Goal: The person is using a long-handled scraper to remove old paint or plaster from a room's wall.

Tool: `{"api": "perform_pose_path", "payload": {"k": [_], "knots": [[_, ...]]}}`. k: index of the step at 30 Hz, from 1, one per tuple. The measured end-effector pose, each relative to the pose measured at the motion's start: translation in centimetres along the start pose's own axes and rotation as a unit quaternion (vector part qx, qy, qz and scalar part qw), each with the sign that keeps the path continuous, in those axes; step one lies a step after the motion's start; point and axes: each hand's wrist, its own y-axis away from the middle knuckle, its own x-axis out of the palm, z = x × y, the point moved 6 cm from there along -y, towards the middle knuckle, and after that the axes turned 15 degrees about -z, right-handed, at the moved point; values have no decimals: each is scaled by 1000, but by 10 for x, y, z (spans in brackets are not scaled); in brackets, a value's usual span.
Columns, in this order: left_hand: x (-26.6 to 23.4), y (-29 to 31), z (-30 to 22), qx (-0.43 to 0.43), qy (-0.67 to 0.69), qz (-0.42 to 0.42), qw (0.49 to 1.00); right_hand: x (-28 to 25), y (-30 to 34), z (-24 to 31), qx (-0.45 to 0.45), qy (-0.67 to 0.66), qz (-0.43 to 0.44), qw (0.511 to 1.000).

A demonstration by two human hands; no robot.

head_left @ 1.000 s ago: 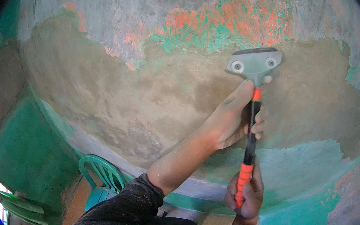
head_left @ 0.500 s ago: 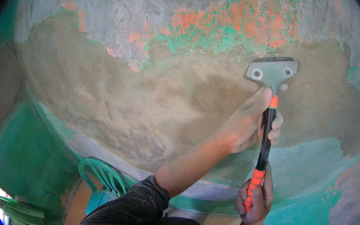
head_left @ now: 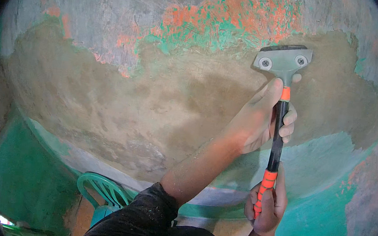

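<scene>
A long-handled scraper (head_left: 278,135) stands nearly upright in front of the wall, its grey head with two screws at the top and its dark blade edge up by the peeling paint. Dusty and pale, my left hand (head_left: 264,110) is closed round the black shaft just under the head, thumb along the orange collar. Lower down, my right hand (head_left: 268,208) wraps the orange ribbed grip at the handle's end. Behind the scraper is the wall (head_left: 153,100), bare brown plaster with orange and green paint remnants (head_left: 228,22) above it. Whether the blade touches the wall I cannot tell.
A green plastic chair (head_left: 103,192) stands on the floor below the wall, left of my dark sleeve (head_left: 135,217). Green painted wall (head_left: 31,170) lies at the lower left. Another green plastic thing (head_left: 22,233) shows at the bottom left edge.
The scraper and both hands sit slightly higher and further left in the picture. The wall's patches have also shifted left and up with the view. Both hands keep their hold.
</scene>
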Motion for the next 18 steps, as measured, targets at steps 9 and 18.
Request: {"api": "perform_pose_path", "payload": {"k": [9,18], "knots": [[1,2,-1,-7,5,-1,1000,5,5,7,0,8,6,1000],[1,3,-2,-12,13,4,1000,12,13,15,-3,43,-17,999]]}}
